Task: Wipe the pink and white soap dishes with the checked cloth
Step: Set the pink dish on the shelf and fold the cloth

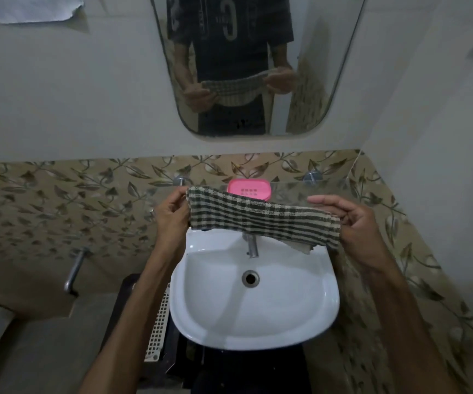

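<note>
Gripping checked cloth (260,220) ends, both hands (left (172,214), right (354,223)); white basin (255,308) below; leaf-tiled wall (58,200); mirror (300,115).

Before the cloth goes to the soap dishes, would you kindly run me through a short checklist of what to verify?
1. Checked cloth held at both ends: ok; the left hand and right hand each pinch an end, and it stretches between them above the sink.
2. Pink soap dish within sight: ok; it sits on the glass shelf behind the cloth, its near edge hidden.
3. Pink dish free of soap: ok, as far as it shows.
4. White soap dish located: cannot tell; none shows.
5. Cloth bunched for wiping: not ok; it is spread out.
6. Cloth clear of the tap: cannot tell.
</note>
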